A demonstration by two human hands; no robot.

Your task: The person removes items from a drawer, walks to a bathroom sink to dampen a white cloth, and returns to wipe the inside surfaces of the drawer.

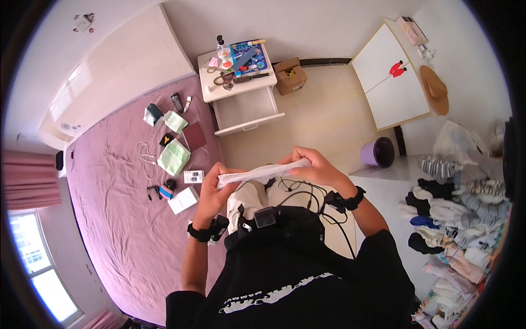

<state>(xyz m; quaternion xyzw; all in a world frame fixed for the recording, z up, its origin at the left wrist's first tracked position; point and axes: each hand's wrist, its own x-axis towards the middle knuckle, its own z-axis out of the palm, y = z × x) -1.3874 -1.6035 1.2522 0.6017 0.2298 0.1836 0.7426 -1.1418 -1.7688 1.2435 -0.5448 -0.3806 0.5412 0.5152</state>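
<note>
A folded strip of white, textured cloth (263,172) is stretched between my two hands in front of my waist. My left hand (213,193) pinches its left end, thumb and fingers closed around it. At the other end, my right hand (310,166) grips the cloth with the thumb along its underside. The strip runs nearly level, its right end slightly farther from my body. Beyond it stands a white nightstand (242,93) whose drawer (246,113) is pulled out.
To my left lies a bed with a pink sheet (119,214), bearing green packets (174,157), a white box (183,200) and cables. A cardboard box (291,76), purple bin (377,152) and white cabinet (394,82) stand ahead and right. Clothes (452,230) are heaped at right.
</note>
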